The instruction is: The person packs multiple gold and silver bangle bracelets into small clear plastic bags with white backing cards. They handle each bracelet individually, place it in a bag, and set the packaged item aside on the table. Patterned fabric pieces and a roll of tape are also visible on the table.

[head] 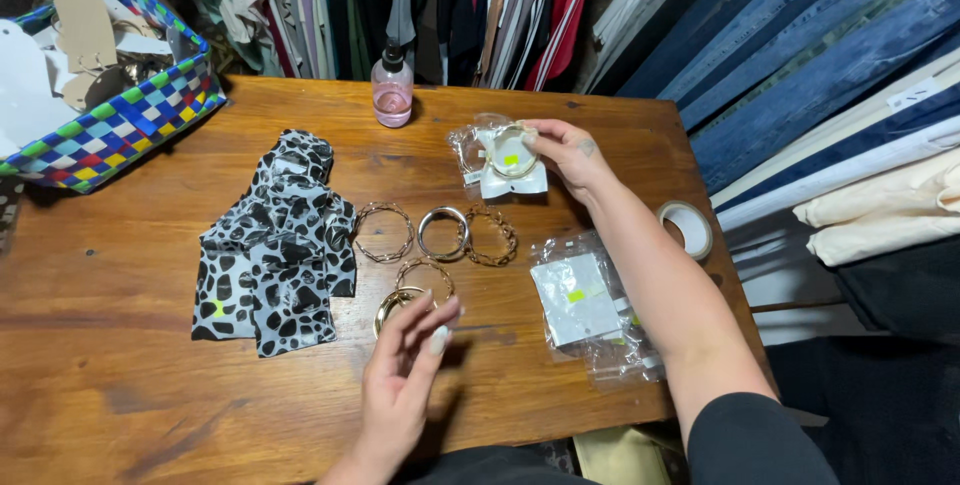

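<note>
My right hand point(565, 150) reaches to the far middle of the wooden table point(120, 345) and pinches a clear plastic packet point(497, 160) with a bracelet and white card inside. My left hand point(405, 375) hovers near the front edge, fingers apart, its tips just over a gold bangle point(395, 307). Between the hands lie several loose bracelets: a chain one point(384, 232), a silver bangle point(443, 233), a dark beaded one point(492, 237) and a thin one point(425, 275).
Black-and-white spotted pouches point(275, 250) lie left of the bracelets. Clear packets with white cards point(585, 305) sit at the right front. A tape roll point(686, 228) rests at the right edge, a small pink bottle point(392, 90) at the back, a woven chequered basket point(120, 115) at the back left. Clothes hang behind.
</note>
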